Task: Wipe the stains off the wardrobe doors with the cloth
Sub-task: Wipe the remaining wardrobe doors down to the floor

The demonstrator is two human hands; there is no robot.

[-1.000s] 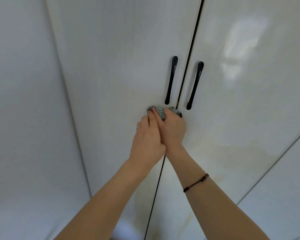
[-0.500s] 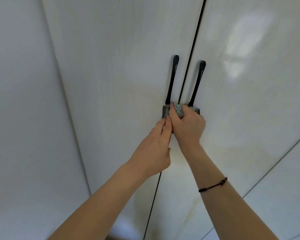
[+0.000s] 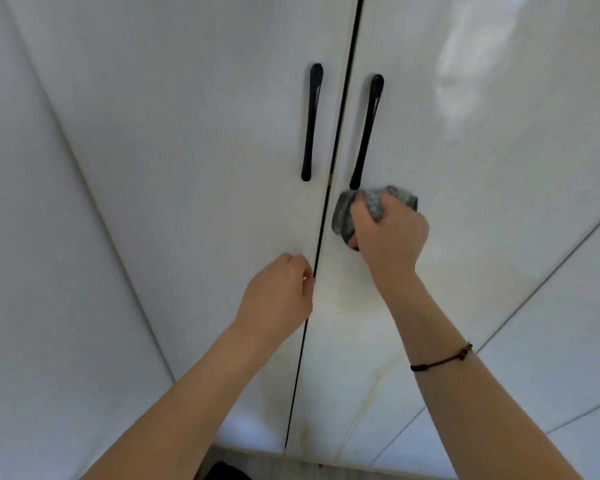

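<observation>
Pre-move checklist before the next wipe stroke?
1. Cloth gripped by right hand: ok.
2. Cloth against right door: ok, it looks pressed on.
3. Left hand out of the wipe path: ok, down by the seam, nothing visible in it.
4. Cloth clear of right handle: cannot tell, it sits right at the handle's lower end.
5. Stains gone: not ok, a yellowish stain shows below the right hand.
6. Doors closed: ok, the seam is narrow.
</observation>
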